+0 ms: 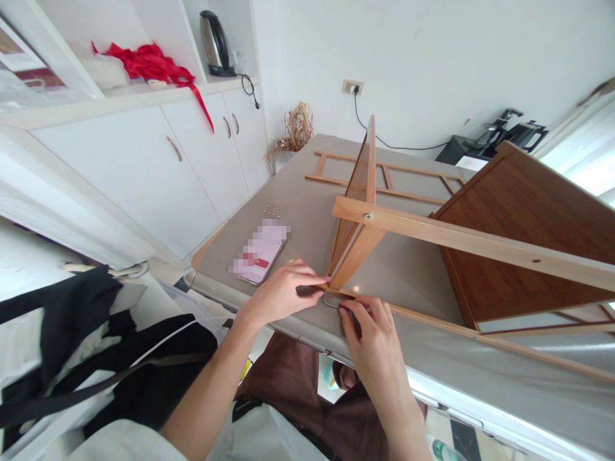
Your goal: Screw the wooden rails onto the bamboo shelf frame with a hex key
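A wooden frame with upright panels lies on its side across the table. My left hand pinches the near lower corner of it, thumb and index finger at the end of the bottom rail. My right hand is closed on a thin bent metal hex key, whose far end reaches the rail beside my left fingertips; whether it sits in a screw is hidden. A narrow panel rises above this corner. A screw head shows in the upper rail. The larger brown panel slants at the right.
Left of the frame lie a phone and several small screws. A ladder-like wooden frame rests behind on the grey table. Cabinets line the left, with red ribbon and a kettle above.
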Tool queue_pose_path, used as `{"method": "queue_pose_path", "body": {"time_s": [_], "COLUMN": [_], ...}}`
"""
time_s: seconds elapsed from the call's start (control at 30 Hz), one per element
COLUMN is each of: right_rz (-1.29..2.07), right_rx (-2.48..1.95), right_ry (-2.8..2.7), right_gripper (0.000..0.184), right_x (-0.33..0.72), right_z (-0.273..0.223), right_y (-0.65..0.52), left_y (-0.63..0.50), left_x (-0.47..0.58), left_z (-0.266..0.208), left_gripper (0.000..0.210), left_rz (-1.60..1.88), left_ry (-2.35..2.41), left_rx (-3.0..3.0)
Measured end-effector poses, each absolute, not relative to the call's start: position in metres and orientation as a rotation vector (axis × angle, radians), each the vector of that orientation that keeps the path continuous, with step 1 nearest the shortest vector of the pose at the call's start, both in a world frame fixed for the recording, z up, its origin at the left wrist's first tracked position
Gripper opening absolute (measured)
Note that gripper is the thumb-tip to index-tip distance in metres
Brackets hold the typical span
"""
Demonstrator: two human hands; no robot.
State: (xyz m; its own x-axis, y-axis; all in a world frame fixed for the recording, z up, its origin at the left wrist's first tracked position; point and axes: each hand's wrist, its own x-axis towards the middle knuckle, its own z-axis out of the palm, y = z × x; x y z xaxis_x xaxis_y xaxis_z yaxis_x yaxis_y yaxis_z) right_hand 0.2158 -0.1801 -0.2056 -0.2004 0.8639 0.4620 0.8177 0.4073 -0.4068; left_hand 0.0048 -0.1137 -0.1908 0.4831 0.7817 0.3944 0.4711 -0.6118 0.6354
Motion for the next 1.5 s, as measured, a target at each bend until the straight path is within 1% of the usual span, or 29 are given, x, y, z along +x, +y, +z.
{"method": "queue_pose_path", "body": {"time_s": [0.2, 0.43, 0.8, 1.5], "right_rz": [0.172, 0.233, 0.131, 0.004], "right_rx": [-1.42, -1.367, -1.296, -1.323], "right_ry": [-2.102, -2.119, -2.069, -2.031], "right_gripper": [0.016, 0.016, 0.01, 0.011], "right_x": [0.216, 0.215, 0.202, 0.195], "right_z": [-0.206, -0.201, -0.197, -0.195], "right_y": [-0.181, -0.188, -0.179, -0.179], "left_y": [-0.113, -0.112, -0.113, -0.113], "left_x": [0.004, 0.004, 0.004, 0.004], "left_z": [-0.193, -0.192, -0.191, -0.191], "left_gripper": [0.031, 0.031, 0.028, 0.028], "left_rz": [0.936, 0.935, 0.945, 0.953], "left_ry": [1.038, 1.027, 1.032, 1.028], "left_rx": [2.29, 2.281, 2.271, 2.268]}}
